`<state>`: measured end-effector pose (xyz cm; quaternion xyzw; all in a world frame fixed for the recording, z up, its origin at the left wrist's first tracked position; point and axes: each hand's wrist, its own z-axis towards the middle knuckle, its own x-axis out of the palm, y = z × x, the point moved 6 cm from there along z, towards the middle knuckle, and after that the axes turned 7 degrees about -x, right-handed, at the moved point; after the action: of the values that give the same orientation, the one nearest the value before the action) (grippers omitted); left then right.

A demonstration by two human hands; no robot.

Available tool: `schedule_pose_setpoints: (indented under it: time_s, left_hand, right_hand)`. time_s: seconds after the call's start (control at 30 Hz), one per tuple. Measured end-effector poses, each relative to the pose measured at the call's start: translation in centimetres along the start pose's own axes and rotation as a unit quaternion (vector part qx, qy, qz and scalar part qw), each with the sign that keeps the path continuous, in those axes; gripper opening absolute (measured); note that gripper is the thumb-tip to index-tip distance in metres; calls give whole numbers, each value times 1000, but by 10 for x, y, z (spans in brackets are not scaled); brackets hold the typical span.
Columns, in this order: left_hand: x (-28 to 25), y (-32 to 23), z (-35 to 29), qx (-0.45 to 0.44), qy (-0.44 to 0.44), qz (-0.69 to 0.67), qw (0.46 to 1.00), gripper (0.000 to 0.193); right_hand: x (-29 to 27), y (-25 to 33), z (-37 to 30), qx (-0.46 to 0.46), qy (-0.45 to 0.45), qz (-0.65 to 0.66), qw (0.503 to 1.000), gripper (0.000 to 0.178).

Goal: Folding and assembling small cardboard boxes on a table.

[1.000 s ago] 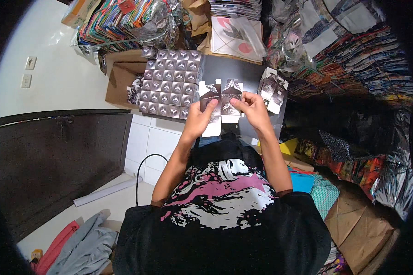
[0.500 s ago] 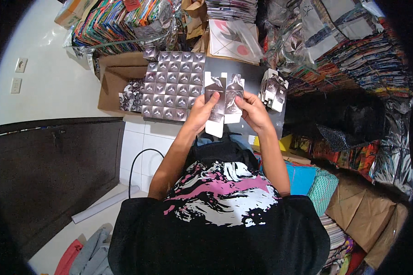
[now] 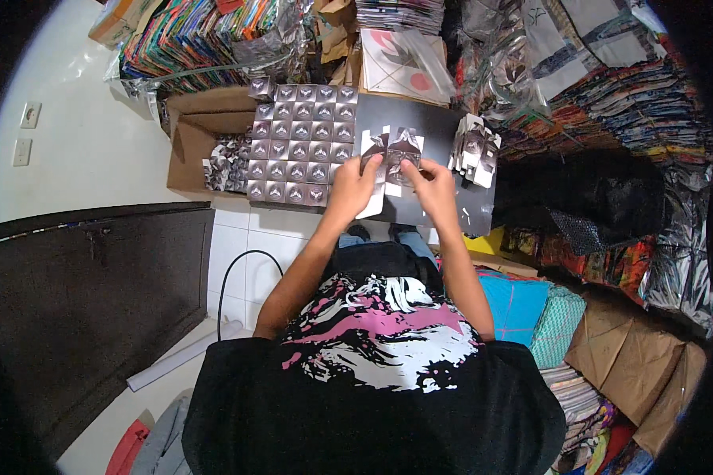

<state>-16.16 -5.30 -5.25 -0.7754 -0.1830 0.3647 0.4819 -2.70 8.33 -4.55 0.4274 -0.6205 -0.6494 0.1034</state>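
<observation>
Now, in the head view, the left hand (image 3: 350, 188) and right hand (image 3: 437, 188) pinch the grey box (image 3: 405, 145), thumbs (image 3: 373, 163) on its face, other fingers largely hidden; flaps poke past toward twelve and six o'clock. Standing boxes (image 3: 302, 148) line up at ten, loose cartons (image 3: 474, 150) at two.

Carton (image 3: 405, 142), over the table's near edge: thin paperboard, printed faces with a faint sheen, flaps matt.
Tabletop (image 3: 445, 136): smooth, dull sheen; material cannot be told.
Box block (image 3: 300, 150), along the table's left edge: printed paperboard, smooth, lightly glossy.
Carton pile (image 3: 475, 150), by the right edge: smooth printed paperboard, plain matt flaps.
Open box (image 3: 206, 103), past the left edge: brown cardboard, matt.
Sheet (image 3: 383, 57), past the far edge: smooth, paper-like.
Wrap (image 3: 509, 79), past the far right corner: clear plastic, creased, glossy.
Shirt (image 3: 372, 427), before the near edge: matt cloth.
</observation>
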Motion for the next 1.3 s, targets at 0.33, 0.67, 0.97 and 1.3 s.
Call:
schedule_pose_setpoints:
  time_s: [0.33,0.67,0.97,1.3]
  left_hand:
    - [25,18,4,-52,103,-226,967,58]
    - [33,4,-9,-153,223,-519,811,48]
    - [8,3,-9,-20,79,-276,958,66]
    - [10,-19,-17,73,89,-266,957,77]
  right_hand:
    - [7,29,-7,-196,-8,-17,980,25]
    - [49,-10,-10,132,236,635,724,31]
    - [-11,31,1,-121,-58,10,991,26]
    - [14,38,-19,-193,53,74,977,63]
